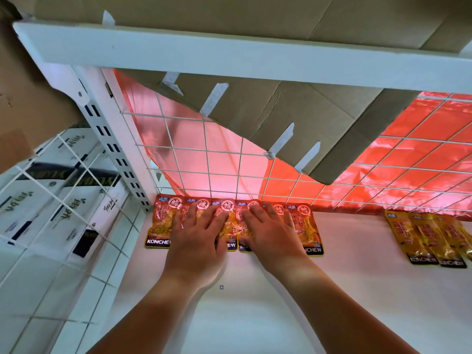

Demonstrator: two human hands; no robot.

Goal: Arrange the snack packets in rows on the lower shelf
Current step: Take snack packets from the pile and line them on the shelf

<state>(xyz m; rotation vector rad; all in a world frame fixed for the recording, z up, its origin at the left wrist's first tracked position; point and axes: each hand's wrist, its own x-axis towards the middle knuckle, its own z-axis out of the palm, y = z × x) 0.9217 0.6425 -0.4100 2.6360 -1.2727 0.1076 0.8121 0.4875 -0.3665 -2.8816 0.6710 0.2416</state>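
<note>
Both hands lie flat on a row of red snack packets (161, 221) at the back left of the white lower shelf (357, 290). The left hand (196, 233) is spread wide, palm down, with straight fingers resting on the packets towards the left of the row. The right hand (268, 231) lies just beside it in the same way, fingers stretched out over the packets towards the right. Neither hand grips anything; they only press down on the wrappers.

The red packets lie face up, side by side, with their edges touching or slightly overlapping. Their top ends meet the foot of the wire grid (281, 172) that forms the back of the shelf. The outermost packet at each end shows mostly uncovered, with a dark band of lettering along its near edge.

Well apart from them, at the far right of the same shelf, a small group of yellow snack packets (429, 238) also lies flat against the back, a little slanted.

Behind the grid hangs a red plastic sheet (421, 149), and a taped piece of cardboard (293, 111) sags down under the upper shelf (229, 57). To the left, beyond a slotted white post (109, 139), white boxes (51, 195) are stacked behind more wire.
</note>
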